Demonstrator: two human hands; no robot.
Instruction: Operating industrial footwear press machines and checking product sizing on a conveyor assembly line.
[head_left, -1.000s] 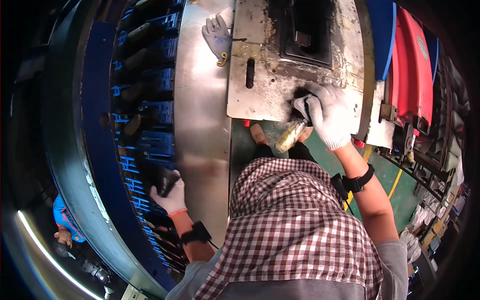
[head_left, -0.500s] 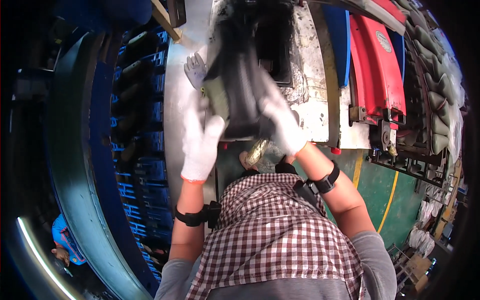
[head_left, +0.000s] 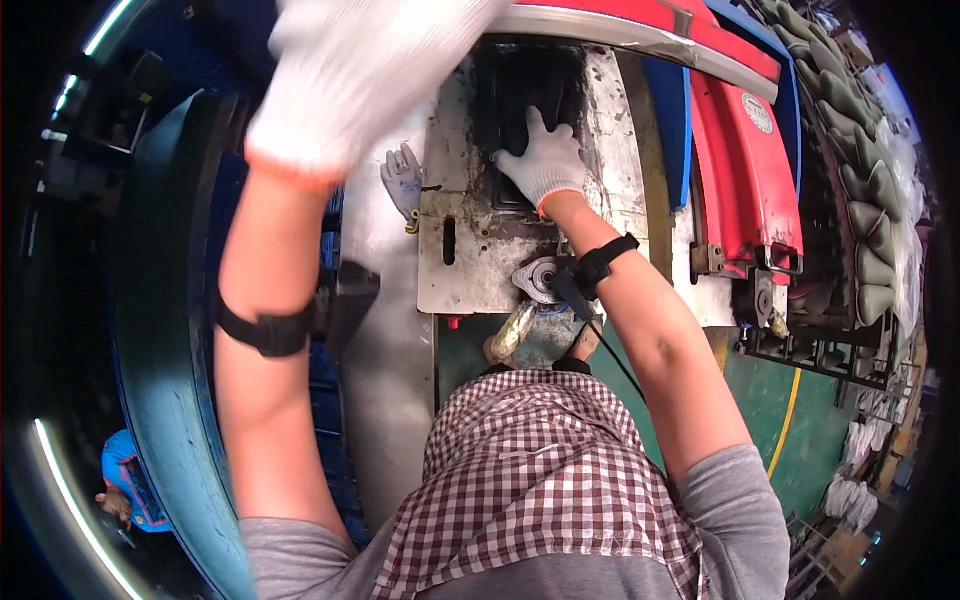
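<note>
My right hand (head_left: 545, 160), in a white knit glove, lies flat with fingers spread on a black piece (head_left: 520, 95) set in the dark recess of a stained metal plate (head_left: 470, 270). My left hand (head_left: 350, 70), also gloved, is raised high and close to the camera. It is blurred, at the top edge near the metal rim of a red hinged cover (head_left: 740, 170), and its grip is unclear. Both wrists carry black straps.
A spare white glove (head_left: 403, 178) lies on the steel surface left of the plate. A blue curved machine body (head_left: 165, 330) runs down the left. Stacked grey-green moulded pieces (head_left: 870, 200) stand at right over a green floor (head_left: 790, 420). Another person in blue (head_left: 125, 480) is at lower left.
Both hands carried the black piece up to the plate. Now my right hand presses it flat in the recess, and my left hand has let go and swung up toward the top.
</note>
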